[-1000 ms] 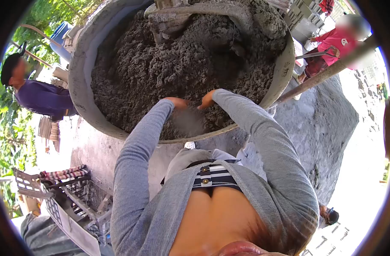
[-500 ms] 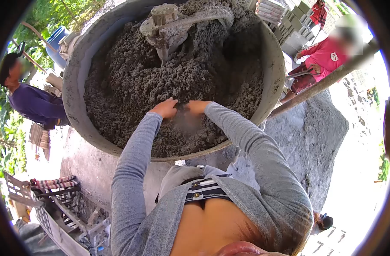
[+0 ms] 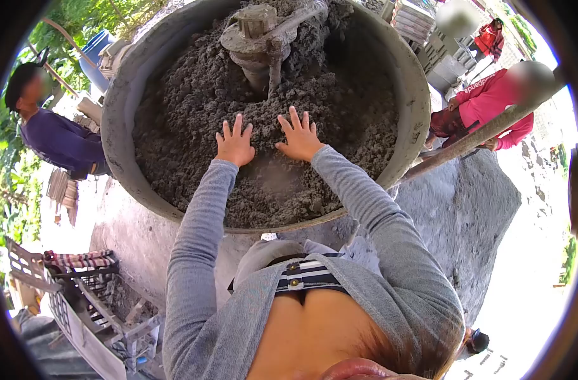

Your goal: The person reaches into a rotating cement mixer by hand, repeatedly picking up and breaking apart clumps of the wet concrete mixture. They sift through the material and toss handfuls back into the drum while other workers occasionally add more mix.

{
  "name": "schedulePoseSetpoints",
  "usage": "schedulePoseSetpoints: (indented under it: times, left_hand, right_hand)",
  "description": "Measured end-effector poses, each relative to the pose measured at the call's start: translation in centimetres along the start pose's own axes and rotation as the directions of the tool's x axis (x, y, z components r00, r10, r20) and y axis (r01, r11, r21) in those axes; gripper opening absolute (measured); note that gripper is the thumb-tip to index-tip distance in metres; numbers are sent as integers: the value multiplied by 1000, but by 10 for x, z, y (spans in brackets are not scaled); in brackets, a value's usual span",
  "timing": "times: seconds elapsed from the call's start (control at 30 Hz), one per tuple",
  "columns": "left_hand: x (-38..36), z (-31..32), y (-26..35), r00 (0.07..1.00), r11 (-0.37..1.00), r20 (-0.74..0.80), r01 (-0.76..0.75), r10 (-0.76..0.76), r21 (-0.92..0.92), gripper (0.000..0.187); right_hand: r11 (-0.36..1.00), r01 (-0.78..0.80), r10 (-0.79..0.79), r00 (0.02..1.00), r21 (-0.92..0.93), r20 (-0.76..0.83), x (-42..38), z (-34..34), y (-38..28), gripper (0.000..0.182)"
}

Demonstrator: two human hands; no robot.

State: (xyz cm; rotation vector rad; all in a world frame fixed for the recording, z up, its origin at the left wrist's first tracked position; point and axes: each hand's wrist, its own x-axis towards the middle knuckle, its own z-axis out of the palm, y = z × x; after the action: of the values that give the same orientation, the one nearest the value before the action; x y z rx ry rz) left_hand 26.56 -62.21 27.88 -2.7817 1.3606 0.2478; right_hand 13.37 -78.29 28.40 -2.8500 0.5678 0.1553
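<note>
My left hand (image 3: pixel 236 143) is over the grey, crumbly concrete mix (image 3: pixel 194 120) in a large round mixing drum (image 3: pixel 410 101). Its fingers are spread and pointing away from me, with nothing in them. To the right, my right hand (image 3: pixel 298 137) also has its fingers apart and holds nothing. Between and just below the hands, a blurred greyish patch shows over the mix. Beyond my fingertips stands the mixer's central hub (image 3: pixel 256 44), caked in cement, with an arm reaching to the right.
On the left stands a person in a dark top (image 3: pixel 58 142); on the right, one in a pink top (image 3: pixel 485 104). A long pole (image 3: pixel 485 134) slants up from the drum's right side. A grey pile (image 3: pixel 472 202) lies below it. At lower left is a crate-like cart (image 3: pixel 93 304).
Both hands have opened from bent fingers to spread ones and moved farther over the mix. The mixer arm has turned. The person in pink has shifted posture.
</note>
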Motion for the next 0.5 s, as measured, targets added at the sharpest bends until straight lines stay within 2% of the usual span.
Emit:
schedulePoseSetpoints:
  times: [0.17,0.27,0.33,0.37,0.4,0.5]
  left_hand:
    - [-6,-13,-4,999,999,35,26,-25,-27,64]
    - [-14,-32,9,944,987,326,1,52,-160,58]
    - [-9,-24,8,881,962,440,-58,175,-267,56]
    - [-9,-24,9,840,961,510,-46,184,-271,55]
    - [-14,-31,14,794,961,577,-34,192,-273,55]
    - [-11,-23,15,763,964,606,-84,225,-252,53]
  right_hand:
    - [1000,-26,26,997,1,-68,-3,-6,2,80]
    - [999,6,-7,1000,33,21,-4,-4,4,79]
    - [996,47,-61,977,72,203,-6,-6,4,76]
    - [992,80,-107,934,93,340,-5,-6,6,73]
    - [994,56,-83,939,91,334,-7,-9,4,73]
    - [1000,29,-22,709,2,705,-13,-16,-1,54]
